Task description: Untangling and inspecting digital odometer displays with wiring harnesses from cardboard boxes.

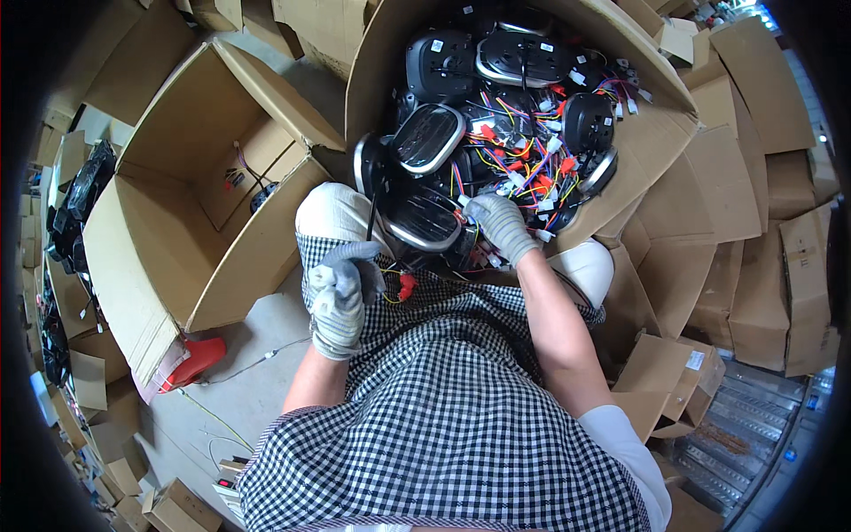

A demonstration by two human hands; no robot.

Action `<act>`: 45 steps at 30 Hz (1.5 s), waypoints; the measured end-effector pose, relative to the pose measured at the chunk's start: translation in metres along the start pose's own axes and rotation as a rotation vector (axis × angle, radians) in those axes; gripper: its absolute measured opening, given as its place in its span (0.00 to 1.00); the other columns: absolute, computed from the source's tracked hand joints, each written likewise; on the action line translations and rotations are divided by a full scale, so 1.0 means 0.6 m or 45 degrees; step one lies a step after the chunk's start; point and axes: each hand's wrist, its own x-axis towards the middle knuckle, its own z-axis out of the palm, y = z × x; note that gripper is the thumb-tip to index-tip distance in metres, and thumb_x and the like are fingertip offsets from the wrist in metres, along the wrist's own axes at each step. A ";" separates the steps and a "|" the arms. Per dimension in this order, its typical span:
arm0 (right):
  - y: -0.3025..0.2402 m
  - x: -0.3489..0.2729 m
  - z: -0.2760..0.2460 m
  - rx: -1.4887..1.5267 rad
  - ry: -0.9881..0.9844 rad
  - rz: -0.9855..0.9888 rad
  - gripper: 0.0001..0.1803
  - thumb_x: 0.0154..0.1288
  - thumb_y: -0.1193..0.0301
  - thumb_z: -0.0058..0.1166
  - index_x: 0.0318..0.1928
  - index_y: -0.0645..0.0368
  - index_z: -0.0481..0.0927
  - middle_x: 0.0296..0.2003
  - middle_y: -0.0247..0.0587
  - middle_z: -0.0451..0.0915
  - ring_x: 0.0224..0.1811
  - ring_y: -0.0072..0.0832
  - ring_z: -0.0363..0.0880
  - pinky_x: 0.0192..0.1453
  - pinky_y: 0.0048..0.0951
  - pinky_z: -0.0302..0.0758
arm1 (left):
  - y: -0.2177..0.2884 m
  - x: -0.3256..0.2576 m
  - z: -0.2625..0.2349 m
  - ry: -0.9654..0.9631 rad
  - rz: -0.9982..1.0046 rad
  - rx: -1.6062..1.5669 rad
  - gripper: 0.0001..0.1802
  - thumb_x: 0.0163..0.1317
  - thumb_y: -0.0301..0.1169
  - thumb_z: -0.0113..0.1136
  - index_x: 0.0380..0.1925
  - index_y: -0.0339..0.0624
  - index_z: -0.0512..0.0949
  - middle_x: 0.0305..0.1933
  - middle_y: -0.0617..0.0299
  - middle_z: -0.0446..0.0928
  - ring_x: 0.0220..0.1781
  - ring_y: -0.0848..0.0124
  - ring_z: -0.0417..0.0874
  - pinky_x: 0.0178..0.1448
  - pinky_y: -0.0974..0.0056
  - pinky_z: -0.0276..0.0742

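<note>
My left hand (339, 301), in a knit glove with grey fingers, is closed around a black cable (373, 209) over my lap. The cable runs up toward a silver-rimmed black unit (368, 167) at the box's near left edge. A red connector (407, 285) with thin yellow wires hangs beside that hand. My right hand (498, 225), also gloved, reaches over the near side of the large carton (660, 146), its fingers bent in a pinch at a small white wire connector (464, 200). Just left of it lies an oval black unit with a silver rim (424, 218).
More black units (523, 58) and tangled coloured wires (532, 168) fill the large carton. At left stands an open carton (151, 239) with a wired part inside. A red object (197, 362) sits by its near corner. Flattened cartons (745, 266) are stacked at right.
</note>
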 end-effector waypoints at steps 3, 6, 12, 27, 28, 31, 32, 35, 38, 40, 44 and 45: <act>0.017 0.018 0.011 -0.027 0.122 -0.222 0.17 0.64 0.56 0.47 0.36 0.54 0.82 0.38 0.47 0.78 0.43 0.44 0.76 0.49 0.40 0.71 | -0.006 0.000 0.021 0.057 -0.061 0.093 0.28 0.66 0.56 0.44 0.37 0.40 0.77 0.16 0.66 0.72 0.12 0.81 0.63 0.15 0.74 0.53; 0.002 0.051 0.040 0.086 0.002 -0.004 0.18 0.64 0.55 0.49 0.35 0.56 0.82 0.32 0.46 0.78 0.37 0.43 0.77 0.47 0.38 0.72 | -0.004 -0.004 0.037 0.099 -0.046 0.066 0.27 0.68 0.53 0.43 0.39 0.39 0.78 0.16 0.66 0.71 0.13 0.81 0.64 0.16 0.75 0.55; -0.045 0.043 0.005 1.066 -0.215 0.121 0.16 0.63 0.59 0.55 0.36 0.62 0.81 0.21 0.30 0.73 0.21 0.18 0.69 0.27 0.20 0.67 | -0.030 -0.011 0.021 0.030 -0.044 0.041 0.26 0.68 0.52 0.44 0.41 0.39 0.77 0.18 0.66 0.72 0.14 0.81 0.65 0.17 0.75 0.55; -0.188 -0.177 -0.089 1.234 -0.658 -0.095 0.21 0.63 0.54 0.55 0.35 0.62 0.81 0.25 0.31 0.78 0.26 0.16 0.75 0.31 0.19 0.70 | -0.039 0.000 0.052 -0.493 0.830 0.620 0.26 0.64 0.47 0.49 0.54 0.40 0.70 0.53 0.46 0.73 0.56 0.53 0.74 0.62 0.49 0.65; -0.184 -0.183 -0.079 1.130 -0.769 -0.122 0.17 0.65 0.57 0.55 0.36 0.60 0.82 0.26 0.30 0.79 0.30 0.15 0.75 0.36 0.18 0.71 | -0.033 0.008 0.061 -0.650 0.784 0.630 0.26 0.61 0.45 0.52 0.54 0.40 0.69 0.53 0.46 0.73 0.56 0.52 0.74 0.63 0.49 0.64; -0.187 -0.205 -0.044 1.404 -0.432 -0.055 0.15 0.65 0.61 0.56 0.41 0.59 0.83 0.29 0.28 0.80 0.35 0.13 0.74 0.40 0.17 0.69 | -0.056 0.019 0.063 -0.917 0.737 0.680 0.27 0.50 0.36 0.59 0.51 0.39 0.70 0.45 0.54 0.76 0.49 0.53 0.77 0.59 0.50 0.66; -0.182 -0.210 -0.034 1.486 -0.417 0.176 0.14 0.65 0.61 0.55 0.41 0.59 0.83 0.29 0.27 0.79 0.33 0.12 0.74 0.39 0.15 0.68 | -0.053 0.019 0.061 -0.892 0.731 0.699 0.27 0.49 0.35 0.60 0.52 0.41 0.70 0.41 0.56 0.77 0.44 0.55 0.77 0.56 0.50 0.67; -0.169 -0.209 -0.026 1.259 -0.283 0.188 0.19 0.67 0.54 0.50 0.38 0.58 0.80 0.28 0.28 0.79 0.25 0.14 0.75 0.29 0.14 0.70 | -0.072 0.020 0.044 -0.863 0.726 0.837 0.28 0.47 0.32 0.61 0.53 0.49 0.72 0.23 0.61 0.73 0.26 0.58 0.76 0.39 0.55 0.72; -0.152 -0.201 -0.001 1.385 0.025 0.279 0.20 0.69 0.54 0.46 0.38 0.59 0.80 0.27 0.30 0.79 0.24 0.13 0.74 0.26 0.15 0.68 | -0.092 0.009 0.024 -0.752 0.748 0.810 0.23 0.48 0.29 0.59 0.48 0.48 0.76 0.23 0.59 0.73 0.25 0.58 0.75 0.31 0.57 0.71; -0.139 -0.192 0.003 1.231 0.112 0.394 0.21 0.68 0.53 0.47 0.38 0.60 0.81 0.22 0.29 0.76 0.18 0.13 0.67 0.23 0.14 0.62 | -0.091 -0.022 0.018 -0.607 0.098 0.485 0.18 0.58 0.34 0.57 0.49 0.45 0.77 0.26 0.57 0.75 0.26 0.61 0.76 0.31 0.59 0.71; -0.151 -0.192 -0.010 1.256 -0.137 0.122 0.23 0.66 0.51 0.51 0.35 0.61 0.81 0.15 0.25 0.67 0.15 0.11 0.59 0.20 0.16 0.55 | -0.084 -0.015 0.022 -0.543 0.217 0.717 0.23 0.66 0.48 0.49 0.51 0.43 0.76 0.28 0.55 0.76 0.29 0.59 0.77 0.34 0.60 0.71; -0.159 -0.194 -0.021 1.270 -0.140 0.131 0.23 0.66 0.51 0.51 0.35 0.61 0.81 0.15 0.25 0.67 0.15 0.11 0.59 0.20 0.16 0.55 | -0.078 -0.014 0.022 -0.579 0.209 0.760 0.24 0.65 0.48 0.49 0.50 0.42 0.76 0.29 0.54 0.77 0.30 0.59 0.77 0.34 0.59 0.71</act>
